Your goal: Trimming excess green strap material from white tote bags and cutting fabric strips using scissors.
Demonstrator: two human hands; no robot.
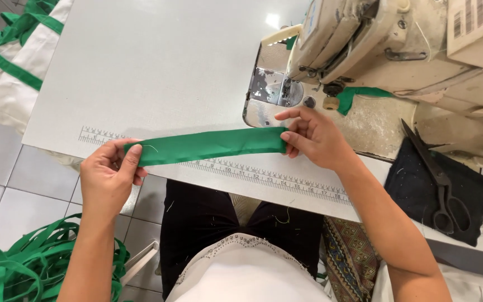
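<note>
Hands, left (107,176) and right (311,137), pinch opposite ends of green strap (211,145), stretched left-to-right.

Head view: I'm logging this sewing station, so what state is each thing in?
Green strap: folded flat, held taut over the table edge.
Left hand: pinching the strap's left end.
Right hand: pinching the strap's right end.
Scissors: closed, lying on a dark cloth pad.
Sewing machine: nothing under the presser foot.
Loose green straps: tangled in a heap on the floor.
</note>
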